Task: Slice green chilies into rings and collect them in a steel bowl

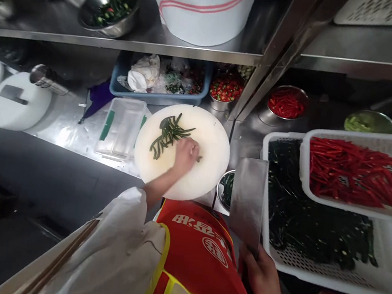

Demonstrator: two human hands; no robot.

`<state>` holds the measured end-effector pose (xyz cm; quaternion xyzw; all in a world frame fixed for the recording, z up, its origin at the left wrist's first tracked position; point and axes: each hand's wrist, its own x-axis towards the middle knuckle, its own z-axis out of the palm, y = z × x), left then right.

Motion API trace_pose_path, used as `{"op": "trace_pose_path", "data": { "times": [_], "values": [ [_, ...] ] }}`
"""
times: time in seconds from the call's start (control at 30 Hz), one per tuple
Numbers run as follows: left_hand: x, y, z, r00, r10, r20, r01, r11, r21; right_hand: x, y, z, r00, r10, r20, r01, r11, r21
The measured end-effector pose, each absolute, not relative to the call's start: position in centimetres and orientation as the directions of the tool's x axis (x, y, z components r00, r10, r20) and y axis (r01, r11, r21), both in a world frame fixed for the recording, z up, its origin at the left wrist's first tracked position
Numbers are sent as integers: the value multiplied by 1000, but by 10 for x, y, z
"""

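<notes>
My left hand [187, 153] is over the round white cutting board [198, 186], its fingers curled in. Whatever it may hold is hidden under the fingers. Several long, thin green chilies [169, 134] lie loosely just to its left, with a small green piece [199, 159] at its right side. Off the board to the right, my right hand [259, 266] grips the handle of a cleaver [248, 197]. The broad blade points away from me, between the board and a white basket [266, 240] of dark green chilies [322, 231].
A white basket [353, 211] of red chilies [355, 173] overlaps the green one. Left of the board stands a clear plastic box [122, 127]. Behind it is a blue tub [152, 97]. A metal bowl [222, 203] sits beside the blade. A steel shelf edge [194, 52] crosses above.
</notes>
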<state>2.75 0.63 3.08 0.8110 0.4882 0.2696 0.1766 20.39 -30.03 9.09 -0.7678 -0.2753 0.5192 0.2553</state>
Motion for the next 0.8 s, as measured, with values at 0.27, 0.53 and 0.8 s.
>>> {"op": "trace_pose_path", "data": {
  "times": [0.27, 0.53, 0.8],
  "values": [
    [-61, 116, 44, 794, 601, -96, 604, -759, 244, 173, -203, 85, -139, 828, -543, 371, -464, -804],
    [-72, 121, 46, 807, 583, -93, 589, -782, 204, 167, -171, 80, 59, 761, -646, 357, -620, -699],
    [-74, 123, 43, 875, 471, -113, 483, -833, 269, 150, -157, 80, 177, 789, -589, 435, -599, -672]
  ]
}}
